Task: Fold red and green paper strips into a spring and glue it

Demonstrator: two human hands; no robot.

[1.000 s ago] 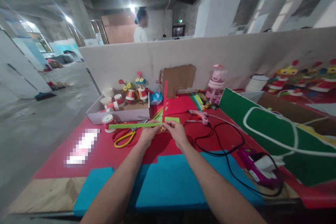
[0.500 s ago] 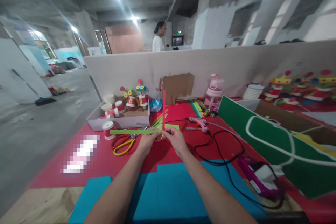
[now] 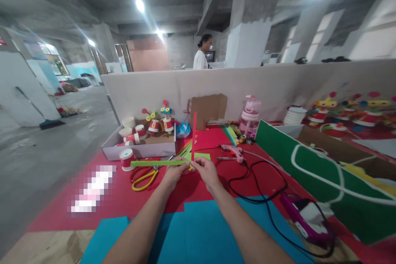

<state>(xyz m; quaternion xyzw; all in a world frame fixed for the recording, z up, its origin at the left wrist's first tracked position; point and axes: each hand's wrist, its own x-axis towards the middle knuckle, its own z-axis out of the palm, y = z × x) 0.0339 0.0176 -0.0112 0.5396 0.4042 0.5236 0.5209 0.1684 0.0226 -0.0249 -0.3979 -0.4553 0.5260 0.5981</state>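
Note:
Pinched in my left hand (image 3: 177,173) is the end of a green paper strip (image 3: 157,163), which stretches out to the left. A red paper strip (image 3: 194,134) stands upright, its lower end between the fingers of my right hand (image 3: 204,170). The two strips meet at a right angle where my fingertips come together; the exact join is hidden. Below and left of the strips lie yellow-handled pliers (image 3: 145,179). A red and white paper cup (image 3: 126,160) stands by the green strip's far end. Beyond my hands are more green strips (image 3: 185,151).
A pink glue gun (image 3: 233,152) with a black cable lies to the right. A white box (image 3: 142,150) holds cups and cup figures. Blue sheets (image 3: 204,235) lie in front; a purple power strip (image 3: 309,222) and green-sided box (image 3: 297,177) stand right.
The view has tilted slightly, so the table sits lower in it. Both hands keep their hold on the strips with little movement. The person beyond the partition has moved right.

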